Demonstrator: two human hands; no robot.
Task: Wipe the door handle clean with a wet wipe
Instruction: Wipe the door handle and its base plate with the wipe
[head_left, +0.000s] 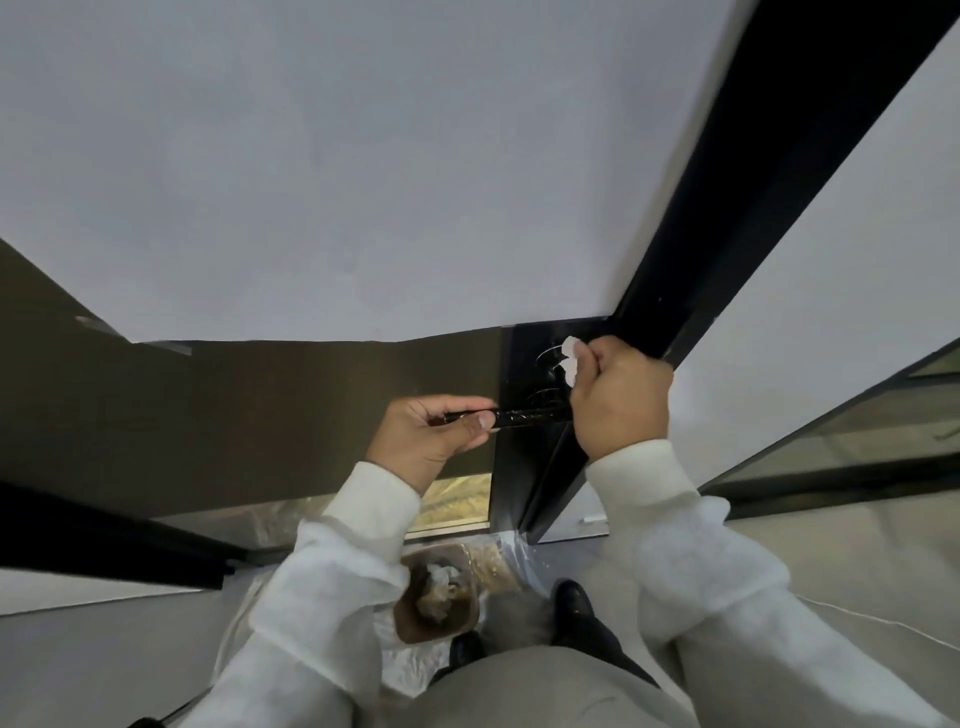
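Two broad surfaces fill most of what you see: the pale matte door panel (363, 182) above, and a dark glossy frame edge (753, 182) running diagonally down to the lock area. Below them lies the grey floor (831, 561), where a brown bin (457, 618) stands with crumpled pale waste inside, just beside your dark shoe (571, 603); it is probably set there so a used wipe can drop straight down. Your thick, soft white sleeves (332, 582) reach up from the lower edge.

On the black lock plate (524, 364) sits the door handle (524, 414), a slim, shiny black lever lying roughly level. Your left hand (436, 431) pinches its free end between thumb and fingers, apparently to steady the lever so it does not swing under pressure. Your right hand (618, 400) is clenched into a fist at the handle's base, bunching the wet wipe (570, 361); only a small, rumpled white edge of it shows above the knuckles, against the plate. Faint curved streaks glint on the plate nearby, which look like moisture. The wipe seems placed to work the pivot end, with the length of the lever between your hands left to cover.
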